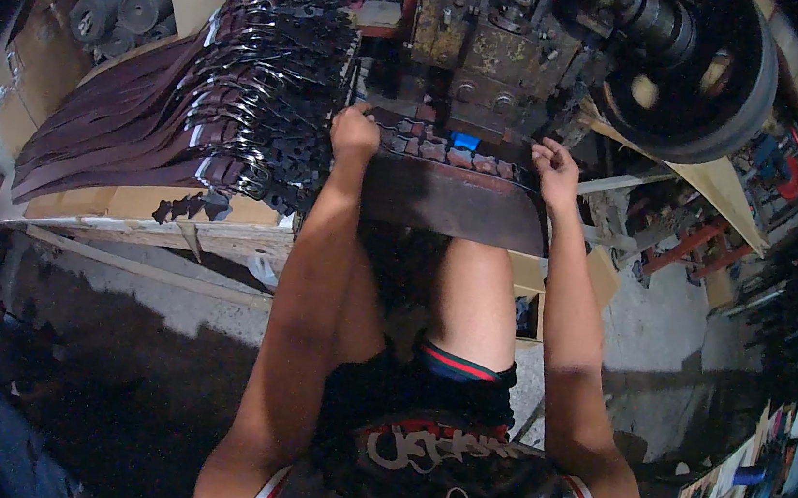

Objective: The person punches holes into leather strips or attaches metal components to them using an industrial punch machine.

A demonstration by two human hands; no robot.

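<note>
Both of my hands are at the ends of a dark sheet (443, 200) with a row of cut-out shapes along its far edge. My left hand (355, 134) is closed at the sheet's left end, its fingers pinched on the edge. At the right end, my right hand (555, 168) has its fingers bent close to the corner; whether they grip it is too small to tell. Just beyond the sheet stands a worn metal press (505, 75), with a small blue piece (465, 141) under its head.
A pile of brown straps with metal buckles (229, 105) lies on the bench (255, 234) to the left, dark cut scraps (191, 206) at its front. A large black wheel (750, 101) is at the upper right. Rolls (142, 6) and cardboard stand behind.
</note>
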